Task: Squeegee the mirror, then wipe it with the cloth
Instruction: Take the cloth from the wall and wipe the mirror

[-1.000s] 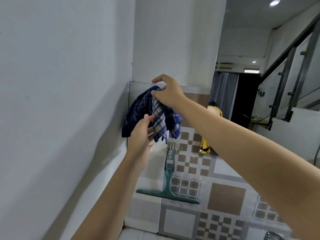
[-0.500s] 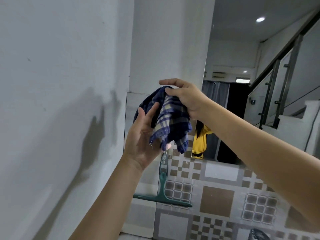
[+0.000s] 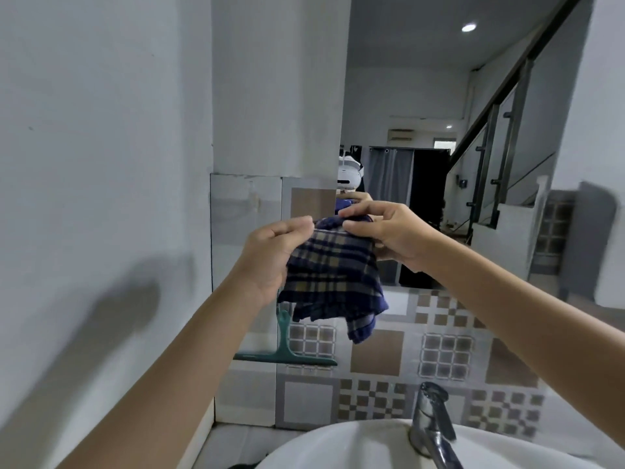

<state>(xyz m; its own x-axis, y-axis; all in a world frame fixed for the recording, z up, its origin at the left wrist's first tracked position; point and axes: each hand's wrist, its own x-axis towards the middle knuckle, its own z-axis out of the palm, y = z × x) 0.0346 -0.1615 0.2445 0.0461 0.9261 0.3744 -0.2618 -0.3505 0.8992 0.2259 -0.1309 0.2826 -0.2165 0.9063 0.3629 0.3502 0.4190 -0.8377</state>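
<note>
Step in hand: readying the navy and tan plaid cotton cloth [image 3: 333,275] for the wipe; the squeegee pass looks done, judging by the tool being parked
Left grip: left hand [image 3: 270,262] pinches the cloth's top edge at its 10 o'clock corner, thumb and forefinger closed on the fabric
Right grip: right hand [image 3: 382,231] pinches the same top edge at 1 o'clock, fingers closed on the fold
Cloth: hangs between and below both grips, bunched, one tail drooping toward 5 o'clock
Mirror: the large frameless wall mirror [image 3: 439,130] lies beyond the cloth, from 12 to 3 o'clock of the hands, apart from the fabric
Squeegee: the teal plastic squeegee [image 3: 284,346] hangs on the tiled wall at 6 o'clock of the left hand, untouched
Doing it well: fold to a flat pad, then wipe top down in overlapping strokes
</note>
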